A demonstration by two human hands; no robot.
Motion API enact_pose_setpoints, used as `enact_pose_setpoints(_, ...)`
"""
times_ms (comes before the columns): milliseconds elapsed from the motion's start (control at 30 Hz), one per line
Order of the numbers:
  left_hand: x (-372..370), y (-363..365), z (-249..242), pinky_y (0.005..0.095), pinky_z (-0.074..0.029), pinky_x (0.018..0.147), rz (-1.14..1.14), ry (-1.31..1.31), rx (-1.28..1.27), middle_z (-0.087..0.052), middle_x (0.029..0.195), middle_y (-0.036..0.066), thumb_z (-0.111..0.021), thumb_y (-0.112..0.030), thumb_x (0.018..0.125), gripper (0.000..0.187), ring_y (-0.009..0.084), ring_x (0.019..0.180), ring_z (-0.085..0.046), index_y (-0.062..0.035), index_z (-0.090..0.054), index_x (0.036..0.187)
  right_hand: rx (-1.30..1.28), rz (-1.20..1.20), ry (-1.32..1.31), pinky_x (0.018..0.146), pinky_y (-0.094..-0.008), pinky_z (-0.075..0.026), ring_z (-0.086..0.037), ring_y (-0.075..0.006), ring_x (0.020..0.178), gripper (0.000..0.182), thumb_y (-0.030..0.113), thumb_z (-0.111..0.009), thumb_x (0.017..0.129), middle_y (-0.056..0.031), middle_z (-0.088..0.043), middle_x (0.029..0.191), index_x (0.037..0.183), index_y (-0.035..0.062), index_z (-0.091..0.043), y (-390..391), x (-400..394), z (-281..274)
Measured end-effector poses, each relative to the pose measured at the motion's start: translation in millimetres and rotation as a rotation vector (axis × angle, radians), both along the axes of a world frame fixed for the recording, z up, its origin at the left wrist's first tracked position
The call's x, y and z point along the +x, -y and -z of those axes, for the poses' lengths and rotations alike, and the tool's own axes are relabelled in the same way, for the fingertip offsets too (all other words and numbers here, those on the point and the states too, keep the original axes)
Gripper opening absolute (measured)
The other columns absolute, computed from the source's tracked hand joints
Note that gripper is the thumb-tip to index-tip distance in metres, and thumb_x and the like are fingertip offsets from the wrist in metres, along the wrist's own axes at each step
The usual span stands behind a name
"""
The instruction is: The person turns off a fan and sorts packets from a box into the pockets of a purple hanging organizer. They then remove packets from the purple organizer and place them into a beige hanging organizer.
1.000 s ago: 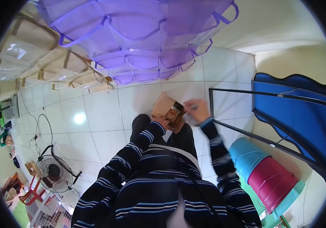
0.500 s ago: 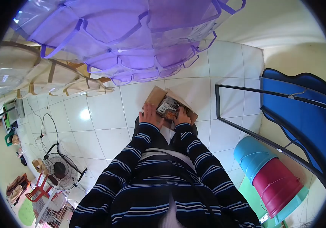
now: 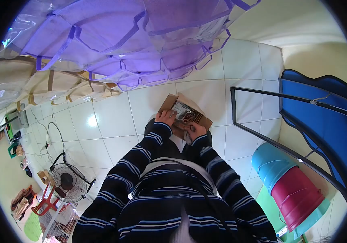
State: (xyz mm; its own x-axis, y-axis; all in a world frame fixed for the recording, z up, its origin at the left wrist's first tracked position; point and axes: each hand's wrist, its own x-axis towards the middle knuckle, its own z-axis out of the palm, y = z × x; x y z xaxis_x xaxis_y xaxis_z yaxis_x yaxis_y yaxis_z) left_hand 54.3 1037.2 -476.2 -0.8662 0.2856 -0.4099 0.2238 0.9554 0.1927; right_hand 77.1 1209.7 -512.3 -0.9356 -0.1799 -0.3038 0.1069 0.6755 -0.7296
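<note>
An open cardboard box with its flaps up sits in front of my lap, tilted. Inside lie small packets in white, black and brown; their kind is too small to read. My left hand grips the box's left side, fingers bent over the wall. At the near right side of the box is my right hand, its thumb and fingers drawn together over the contents. A pale, shiny bit shows just below those fingers, and I cannot tell what they hold.
Purple clear-fronted hanging organizers and beige ones hang ahead and left. At right stand a black metal frame with a blue panel, plus a blue bucket and a red bucket. A fan stands at left on the tiles.
My left hand has shifted right, its spread fingers now bent over the box wall. The right hand has drawn back towards me and its fingers have closed. The box has moved slightly right.
</note>
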Motion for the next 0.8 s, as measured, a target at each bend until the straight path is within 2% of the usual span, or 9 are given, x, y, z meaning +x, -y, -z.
enact_pose_setpoints(67, -4.5, 1.5, -4.6, 0.0311, -0.036, 0.07, -0.112, 0.137, 0.436, -0.054, 0.091, 0.007, -0.061, -0.023, 0.064, 0.042, 0.0179, 0.083, -0.049, -0.0073, -0.05, 0.102, -0.118, -0.019, 0.068, 0.048, -0.0286, -0.042, -0.053, -0.0189, 0.052, 0.022, 0.021, -0.064, 0.063, -0.0079, -0.051, 0.053, 0.074, 0.0044, -0.055, -8.5, -17.0, -29.0)
enact_pose_setpoints(100, -13.8, 2.0, -21.1, 0.0311, -0.036, 0.07, -0.111, 0.136, 0.439, -0.054, 0.091, 0.007, -0.061, -0.023, 0.064, 0.042, 0.0179, 0.083, -0.049, -0.0073, -0.05, 0.102, -0.236, -0.036, 0.136, 0.048, -0.0268, -0.041, -0.052, -0.0141, 0.05, 0.024, 0.023, -0.065, 0.063, -0.0075, -0.049, 0.05, 0.072, 0.003, -0.056, -14.4, -28.7, -48.8)
enact_pose_setpoints(167, -38.8, 2.7, -61.4, 0.0264, -0.041, 0.062, -0.415, 0.738, 0.767, -0.058, 0.076, 0.008, -0.063, -0.027, 0.066, 0.036, 0.0129, 0.066, -0.054, -0.0048, -0.055, 0.094, -0.274, -0.094, 0.198, 0.049, -0.0225, -0.041, -0.048, -0.007, 0.053, 0.025, 0.023, -0.064, 0.067, -0.0049, -0.052, 0.055, 0.073, 0.0003, -0.056, -24.3, -50.6, -84.1)
enact_pose_setpoints(300, -45.3, -9.9, -89.2, 0.0222, -0.043, 0.06, -0.656, 0.457, 1.313, -0.056, 0.068, 0.005, -0.063, -0.019, 0.069, 0.029, 0.0087, 0.063, -0.052, 0.0004, -0.055, 0.088, -0.691, 0.288, 0.359, 0.05, -0.0184, -0.04, -0.049, -0.006, 0.057, 0.02, 0.016, -0.058, 0.073, -0.0026, -0.055, 0.063, 0.077, -0.0032, -0.057, -23.3, -81.0, -143.7)
enact_pose_setpoints(367, -59.0, -7.8, -113.3, 0.0205, -0.044, 0.054, -0.615, 0.48, 1.372, -0.056, 0.079, 0.004, -0.06, -0.011, 0.071, 0.028, 0.0098, 0.073, -0.052, 0.0016, -0.05, 0.094, -0.796, 0.355, 0.324, 0.05, -0.0174, -0.038, -0.048, -0.0049, 0.058, 0.018, 0.013, -0.057, 0.074, -0.0007, -0.054, 0.064, 0.08, -0.0039, -0.057, -23.7, -93.1, -167.5)
enact_pose_setpoints(433, -67.0, -8.9, -131.4, 0.0224, -0.048, 0.062, -0.684, 0.48, 1.673, -0.054, 0.087, 0.006, -0.057, -0.008, 0.072, 0.03, 0.013, 0.079, -0.054, 0.0011, -0.046, 0.099, -0.846, 0.452, 0.271, 0.05, -0.0177, -0.039, -0.048, -0.0052, 0.057, 0.017, 0.011, -0.055, 0.075, -0.0024, -0.055, 0.065, 0.082, -0.0046, -0.056, -31.7, -103.0, -184.4)
enact_pose_setpoints(567, -77.6, -10.1, -159.7, 0.0248, -0.049, 0.065, -0.795, 0.458, 1.777, -0.05, 0.097, 0.008, -0.054, -0.005, 0.074, 0.034, 0.0152, 0.082, -0.054, 0.0006, -0.04, 0.105, -0.958, 0.692, 0.27, 0.05, -0.0179, -0.039, -0.051, -0.0073, 0.056, 0.013, 0.011, -0.055, 0.075, -0.0036, -0.055, 0.066, 0.079, -0.0017, -0.056, -35.9, -118.0, -211.1)
enact_pose_setpoints(700, -82.3, -5.8, -166.4, 0.025, -0.049, 0.065, -0.797, 0.457, 1.798, -0.05, 0.096, 0.009, -0.049, -0.007, 0.077, 0.036, 0.0158, 0.082, -0.054, 0.0003, -0.036, 0.109, -1.007, 0.649, 0.238, 0.049, -0.0181, -0.039, -0.051, -0.0078, 0.055, 0.012, 0.011, -0.054, 0.075, -0.0034, -0.055, 0.065, 0.076, -0.0008, -0.055, -41.4, -119.1, -232.3)
enact_pose_setpoints(800, -80.5, -11.5, -175.9, 0.0283, -0.048, 0.066, -0.839, 0.497, 1.899, -0.05, 0.094, 0.009, -0.05, -0.01, 0.077, 0.037, 0.0195, 0.082, -0.054, 0.0003, -0.036, 0.109, -0.651, 0.378, 0.067, 0.049, -0.0185, -0.037, -0.046, -0.0055, 0.056, 0.015, 0.012, -0.056, 0.073, -0.0021, -0.053, 0.061, 0.075, -0.003, -0.056, -25.4, -116.7, -249.6)
